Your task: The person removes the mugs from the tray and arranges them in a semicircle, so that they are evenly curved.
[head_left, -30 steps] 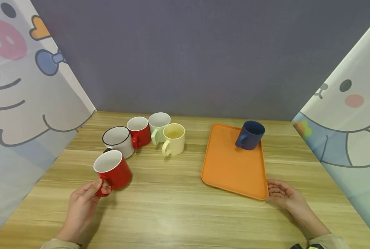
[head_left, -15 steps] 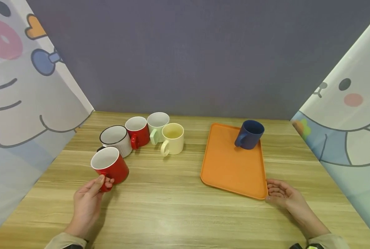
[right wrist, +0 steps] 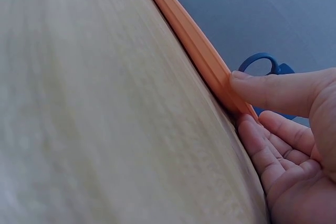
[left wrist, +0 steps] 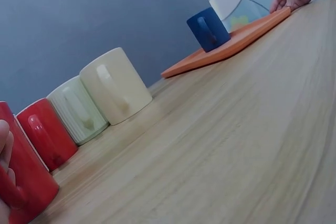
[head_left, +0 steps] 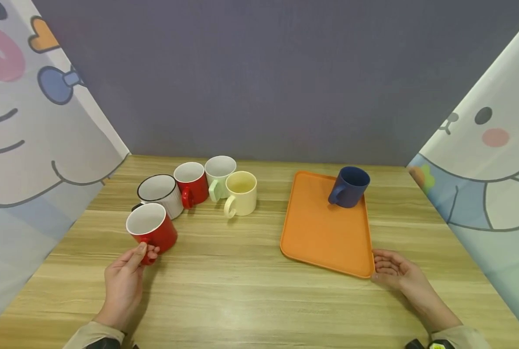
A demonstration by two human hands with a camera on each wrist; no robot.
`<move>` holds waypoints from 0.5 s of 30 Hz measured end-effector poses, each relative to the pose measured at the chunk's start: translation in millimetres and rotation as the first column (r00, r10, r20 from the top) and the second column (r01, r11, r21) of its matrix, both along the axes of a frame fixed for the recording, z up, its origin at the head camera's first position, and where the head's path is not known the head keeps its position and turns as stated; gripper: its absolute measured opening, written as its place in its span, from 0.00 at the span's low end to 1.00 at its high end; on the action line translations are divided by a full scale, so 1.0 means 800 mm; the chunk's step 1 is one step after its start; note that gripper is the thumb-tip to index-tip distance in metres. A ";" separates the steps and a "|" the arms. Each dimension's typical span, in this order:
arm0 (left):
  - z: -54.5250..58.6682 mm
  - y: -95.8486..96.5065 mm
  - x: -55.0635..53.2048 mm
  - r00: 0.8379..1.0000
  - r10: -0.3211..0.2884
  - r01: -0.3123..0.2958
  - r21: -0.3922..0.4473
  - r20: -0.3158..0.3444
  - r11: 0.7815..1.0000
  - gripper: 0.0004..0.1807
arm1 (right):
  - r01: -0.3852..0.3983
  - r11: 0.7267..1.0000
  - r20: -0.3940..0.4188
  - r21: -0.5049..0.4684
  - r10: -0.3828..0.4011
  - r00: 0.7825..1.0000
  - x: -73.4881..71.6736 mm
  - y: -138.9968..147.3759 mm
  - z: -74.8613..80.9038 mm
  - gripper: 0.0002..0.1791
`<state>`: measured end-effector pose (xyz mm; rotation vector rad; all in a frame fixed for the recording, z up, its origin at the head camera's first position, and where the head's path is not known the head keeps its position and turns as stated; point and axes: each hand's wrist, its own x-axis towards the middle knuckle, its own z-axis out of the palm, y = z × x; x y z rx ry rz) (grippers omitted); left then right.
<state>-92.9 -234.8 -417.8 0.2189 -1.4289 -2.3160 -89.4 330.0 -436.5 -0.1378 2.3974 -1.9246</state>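
Note:
My left hand (head_left: 125, 282) pinches the handle of a large red mug (head_left: 162, 236), white inside, at the left of the table. Just behind it, partly hidden by it, stands a white mug (head_left: 170, 199) with a black rim. In the left wrist view the red mug (left wrist: 32, 178) stands upright at the lower left, only part of the fingers showing. My right hand (head_left: 405, 277) is at the near right corner of an orange tray (head_left: 325, 237). The right wrist view shows its thumb on the tray's edge (right wrist: 197, 45) and fingers round the corner. A dark blue mug (head_left: 348, 188) stands on the tray's far right part.
Behind the white mug, a smaller red mug (head_left: 194, 186), a pale green mug (head_left: 220, 175) and a pale yellow mug (head_left: 244, 198) stand close together. A grey panel (head_left: 259, 82) closes off the back, with cartoon-printed sheets (head_left: 32, 145) at both sides of the wooden table (head_left: 251, 300).
My left hand has moved the large red mug slightly away from me, nearer the black-rimmed white mug. The right hand, tray and blue mug hold their places.

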 end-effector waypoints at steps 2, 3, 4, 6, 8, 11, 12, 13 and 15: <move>0.001 0.000 -0.002 1.000 0.009 -0.009 -0.007 0.013 1.000 0.11 | -0.004 1.000 -0.010 -0.004 0.004 1.000 -0.001 0.000 0.000 0.29; 0.001 0.000 -0.003 1.000 0.013 -0.012 -0.009 0.017 1.000 0.11 | -0.005 1.000 -0.014 -0.011 0.004 1.000 -0.001 0.001 0.000 0.29; 0.001 0.000 -0.003 1.000 0.015 -0.014 -0.011 0.020 1.000 0.10 | -0.003 1.000 -0.015 -0.021 0.003 1.000 -0.001 0.000 0.000 0.28; 0.001 0.000 -0.005 1.000 0.022 -0.022 -0.014 0.020 1.000 0.10 | -0.001 0.999 -0.016 -0.040 0.000 1.000 -0.001 0.000 0.000 0.28; 0.000 0.000 -0.006 1.000 0.026 -0.026 -0.014 0.016 1.000 0.11 | 0.002 0.999 -0.017 -0.052 -0.002 1.000 -0.001 0.000 0.000 0.28; -0.001 0.000 -0.006 1.000 0.027 -0.026 -0.013 0.007 1.000 0.11 | 0.007 0.999 -0.006 -0.040 -0.008 1.000 -0.001 0.000 0.001 0.29; -0.001 0.000 -0.006 1.000 0.025 -0.025 -0.015 0.004 1.000 0.11 | 0.010 1.000 -0.001 -0.029 -0.010 1.000 -0.001 -0.001 0.001 0.29; -0.001 -0.001 -0.006 1.000 0.022 -0.022 -0.017 0.001 1.000 0.11 | 0.014 1.000 0.005 -0.019 -0.014 1.000 -0.001 -0.001 0.001 0.29; -0.002 -0.001 -0.005 1.000 0.020 -0.020 -0.023 -0.002 1.000 0.11 | 0.018 1.000 0.015 0.000 -0.018 1.000 -0.001 -0.002 0.002 0.30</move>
